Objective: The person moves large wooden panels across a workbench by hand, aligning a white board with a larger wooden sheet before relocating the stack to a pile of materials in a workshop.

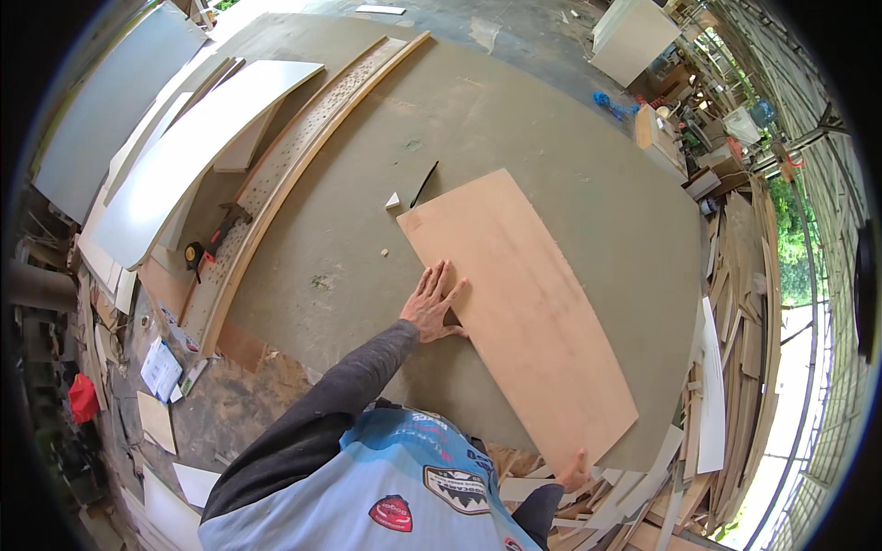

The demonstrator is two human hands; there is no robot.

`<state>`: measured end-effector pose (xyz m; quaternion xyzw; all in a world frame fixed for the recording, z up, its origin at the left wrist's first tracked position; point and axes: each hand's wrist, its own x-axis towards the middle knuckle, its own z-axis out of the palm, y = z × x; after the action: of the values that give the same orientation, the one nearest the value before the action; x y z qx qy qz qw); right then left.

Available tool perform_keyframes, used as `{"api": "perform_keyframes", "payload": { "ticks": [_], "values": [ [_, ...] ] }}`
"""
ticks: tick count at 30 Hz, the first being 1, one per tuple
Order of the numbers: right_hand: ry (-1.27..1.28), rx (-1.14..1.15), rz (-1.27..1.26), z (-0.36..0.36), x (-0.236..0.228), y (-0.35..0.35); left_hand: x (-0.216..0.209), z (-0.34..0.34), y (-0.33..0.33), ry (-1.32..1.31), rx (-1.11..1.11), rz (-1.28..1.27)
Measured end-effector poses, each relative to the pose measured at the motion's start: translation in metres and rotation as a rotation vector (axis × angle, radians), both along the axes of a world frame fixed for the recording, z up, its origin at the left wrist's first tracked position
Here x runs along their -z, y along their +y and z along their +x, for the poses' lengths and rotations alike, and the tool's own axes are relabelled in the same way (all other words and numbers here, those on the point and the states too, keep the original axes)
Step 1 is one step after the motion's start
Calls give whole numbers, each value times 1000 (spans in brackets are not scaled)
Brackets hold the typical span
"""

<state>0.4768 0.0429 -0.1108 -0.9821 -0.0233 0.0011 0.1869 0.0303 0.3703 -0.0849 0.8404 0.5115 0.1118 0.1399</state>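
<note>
**Wooden board (528,317) lies slantwise on a wide grey table (570,119)**

At the left of the frame, a long, shallow trough (303,124) with raised wooden edges carries a hammer (220,238) and, just beside its handle, a yellow-and-black tape measure (193,255). The bottom of the trough is dotted with small marks.

The table fills the middle of the frame, its top smeared and stained in places. Near the board's upper end lie a black pencil (424,183) and a small white wedge (393,200); a tiny block (385,253) sits farther down. A glossy white panel (197,151) leans over other sheets at upper left. Wood offcuts (735,312) crowd the right side, and a blue bundle (614,105) shows at upper right.

The board runs from the centre of the frame to the lower right, one long side bowed. The left hand (430,308) is spread wide, its fingertips on the board's left edge and the thumb stretched out below. The right hand (575,471) touches the board's lower end; it is partly hidden, so how far it is closed cannot be told.
</note>
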Motion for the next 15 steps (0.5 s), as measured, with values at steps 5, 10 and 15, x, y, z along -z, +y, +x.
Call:
{"api": "perform_keyframes", "payload": {
  "ticks": [5,10,15],
  "values": [
    [-99,-35,-26,-7,2,6,0,-3,3,9,-16,3],
    [-74,-12,-64,-6,0,16,-1,-1,5,-2,-18,3],
    [-138,-12,-133,-3,10,20,1,-2,8,-18,-27,21]
  ]
}}
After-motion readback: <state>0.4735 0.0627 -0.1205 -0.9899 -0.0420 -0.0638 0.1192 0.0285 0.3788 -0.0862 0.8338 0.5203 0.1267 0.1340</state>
